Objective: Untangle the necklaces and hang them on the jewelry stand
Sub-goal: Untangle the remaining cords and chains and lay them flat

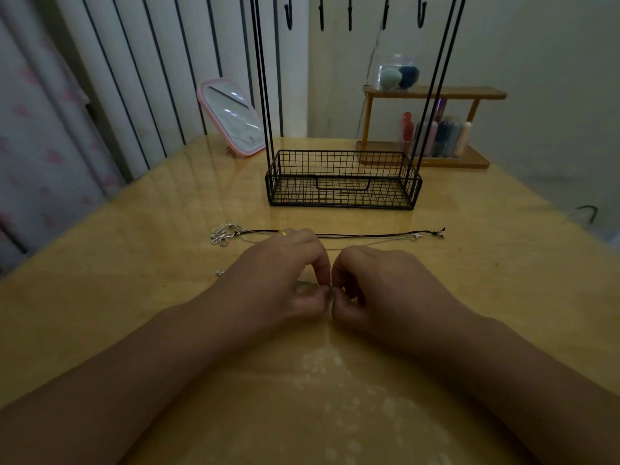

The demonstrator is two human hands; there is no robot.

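On the yellow table, my left hand and my right hand meet fingertip to fingertip, both pinching a thin silver necklace between them. Its far end shows left of my left wrist. Beyond my hands a dark cord necklace lies stretched across the table beside a fine silver chain, with silver pendants bunched at their left end. The black wire jewelry stand sits further back, its hooks bare at the top of the frame.
A pink-framed mirror leans at the back left. A wooden rack with coloured bottles and a clear jar stands behind the stand on the right. A striped wall and curtain run along the left table edge.
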